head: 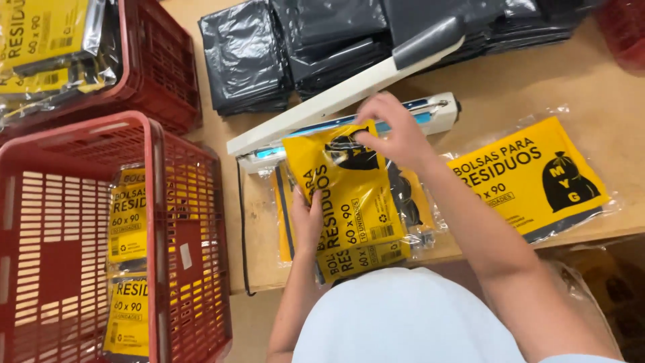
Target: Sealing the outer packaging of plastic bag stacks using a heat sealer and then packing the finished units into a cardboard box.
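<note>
Both hands grip a yellow packet: left hand (308, 220) at its near edge, right hand (396, 131) pinching the top by the heat sealer (349, 111), apparently just short of its open jaw; red crate (158, 222) crowds the left.

Yellow packet (349, 195): glossy clear plastic film. Black bags (302, 47): shiny, crinkled plastic. Red crate (168, 222): rigid plastic lattice. Counter (524, 87): matt wood.

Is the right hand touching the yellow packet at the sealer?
Touching: the head view shows the right hand with fingers pressed on the yellow packet's top edge.
</note>
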